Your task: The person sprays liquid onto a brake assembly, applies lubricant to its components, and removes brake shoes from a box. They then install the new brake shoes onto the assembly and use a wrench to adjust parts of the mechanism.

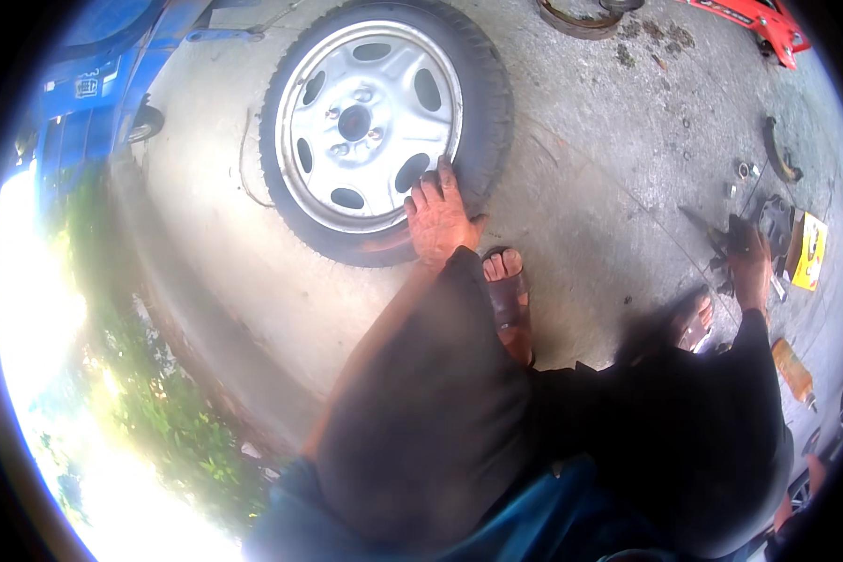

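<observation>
A wheel (384,126), consisting of a black tyre on a silver steel rim, is shown lying flat on the concrete floor (609,187). The left hand (437,217) is laid palm down on the near edge of the tyre, its fingers spread and extended, with the fingertips reaching the rim; nothing is gripped. The right hand (749,267) is seen well apart at the right, lowered onto a cluster of dark metal parts (763,229) on the floor; whether it is closed on one of them cannot be told. A sandalled foot (506,290) is placed just beside the tyre. A yellow box (808,251) lies beside the parts. Much of the foreground is hidden by the dark sleeves (440,412). A blue vehicle (103,84) stands at the upper left.
</observation>
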The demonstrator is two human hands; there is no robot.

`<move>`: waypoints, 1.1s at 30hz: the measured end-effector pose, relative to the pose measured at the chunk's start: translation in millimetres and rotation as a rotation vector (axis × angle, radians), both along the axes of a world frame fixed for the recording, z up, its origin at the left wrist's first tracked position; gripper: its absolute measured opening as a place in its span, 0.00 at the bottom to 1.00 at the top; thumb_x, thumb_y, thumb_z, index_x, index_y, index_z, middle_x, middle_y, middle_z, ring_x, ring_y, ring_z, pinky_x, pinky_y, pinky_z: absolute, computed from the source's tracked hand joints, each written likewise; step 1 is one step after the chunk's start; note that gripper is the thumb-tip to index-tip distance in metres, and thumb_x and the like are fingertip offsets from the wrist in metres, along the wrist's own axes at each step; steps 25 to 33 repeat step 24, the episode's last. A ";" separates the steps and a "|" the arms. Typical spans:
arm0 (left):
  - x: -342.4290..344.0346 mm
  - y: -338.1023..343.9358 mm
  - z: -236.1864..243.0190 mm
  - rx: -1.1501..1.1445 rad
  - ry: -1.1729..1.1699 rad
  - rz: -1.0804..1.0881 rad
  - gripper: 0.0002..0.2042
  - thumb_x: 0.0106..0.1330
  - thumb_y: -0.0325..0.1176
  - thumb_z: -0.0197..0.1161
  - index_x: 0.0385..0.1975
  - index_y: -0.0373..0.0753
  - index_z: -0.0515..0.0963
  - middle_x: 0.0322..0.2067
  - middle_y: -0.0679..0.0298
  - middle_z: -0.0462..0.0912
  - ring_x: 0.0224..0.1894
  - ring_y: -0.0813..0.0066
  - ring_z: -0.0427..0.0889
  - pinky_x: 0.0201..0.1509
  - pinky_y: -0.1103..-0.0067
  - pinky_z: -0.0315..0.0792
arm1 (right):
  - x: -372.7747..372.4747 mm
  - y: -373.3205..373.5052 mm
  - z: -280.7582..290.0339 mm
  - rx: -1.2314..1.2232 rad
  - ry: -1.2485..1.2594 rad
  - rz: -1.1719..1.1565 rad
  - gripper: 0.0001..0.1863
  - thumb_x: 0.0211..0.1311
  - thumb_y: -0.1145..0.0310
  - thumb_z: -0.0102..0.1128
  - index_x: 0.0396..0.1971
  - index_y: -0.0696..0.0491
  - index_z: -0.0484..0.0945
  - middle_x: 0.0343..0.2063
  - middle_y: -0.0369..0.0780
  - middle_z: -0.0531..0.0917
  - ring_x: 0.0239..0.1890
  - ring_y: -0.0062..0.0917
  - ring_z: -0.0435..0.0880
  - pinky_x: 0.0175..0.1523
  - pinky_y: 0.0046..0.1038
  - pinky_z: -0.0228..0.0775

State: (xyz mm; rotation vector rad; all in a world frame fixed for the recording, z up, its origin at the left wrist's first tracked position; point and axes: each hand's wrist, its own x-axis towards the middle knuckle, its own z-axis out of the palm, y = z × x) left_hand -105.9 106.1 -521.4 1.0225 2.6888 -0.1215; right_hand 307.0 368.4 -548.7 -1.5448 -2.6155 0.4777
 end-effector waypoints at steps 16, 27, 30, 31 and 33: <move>-115.3 -104.8 119.2 0.310 -0.379 -0.195 0.49 0.37 0.28 0.78 0.64 0.34 0.56 0.53 0.52 0.70 0.57 0.57 0.70 0.58 0.67 0.69 | 82.7 9.2 -26.8 -0.208 -0.024 -0.320 0.27 0.55 0.71 0.57 0.58 0.52 0.72 0.45 0.46 0.79 0.48 0.37 0.80 0.50 0.34 0.71; -152.0 -152.2 136.1 0.057 -0.506 -0.102 0.48 0.37 0.29 0.80 0.63 0.34 0.59 0.58 0.49 0.68 0.61 0.50 0.66 0.63 0.60 0.65 | 61.9 -5.7 -10.5 -0.196 -0.097 -0.448 0.26 0.54 0.69 0.58 0.57 0.50 0.73 0.46 0.46 0.79 0.49 0.38 0.79 0.52 0.35 0.69; -152.0 -152.2 136.1 0.057 -0.506 -0.102 0.48 0.37 0.29 0.80 0.63 0.34 0.59 0.58 0.49 0.68 0.61 0.50 0.66 0.63 0.60 0.65 | 61.9 -5.7 -10.5 -0.196 -0.097 -0.448 0.26 0.54 0.69 0.58 0.57 0.50 0.73 0.46 0.46 0.79 0.49 0.38 0.79 0.52 0.35 0.69; -152.0 -152.2 136.1 0.057 -0.506 -0.102 0.48 0.37 0.29 0.80 0.63 0.34 0.59 0.58 0.49 0.68 0.61 0.50 0.66 0.63 0.60 0.65 | 61.9 -5.7 -10.5 -0.196 -0.097 -0.448 0.26 0.54 0.69 0.58 0.57 0.50 0.73 0.46 0.46 0.79 0.49 0.38 0.79 0.52 0.35 0.69; -152.0 -152.2 136.1 0.057 -0.506 -0.102 0.48 0.37 0.29 0.80 0.63 0.34 0.59 0.58 0.49 0.68 0.61 0.50 0.66 0.63 0.60 0.65 | 61.9 -5.7 -10.5 -0.196 -0.097 -0.448 0.26 0.54 0.69 0.58 0.57 0.50 0.73 0.46 0.46 0.79 0.49 0.38 0.79 0.52 0.35 0.69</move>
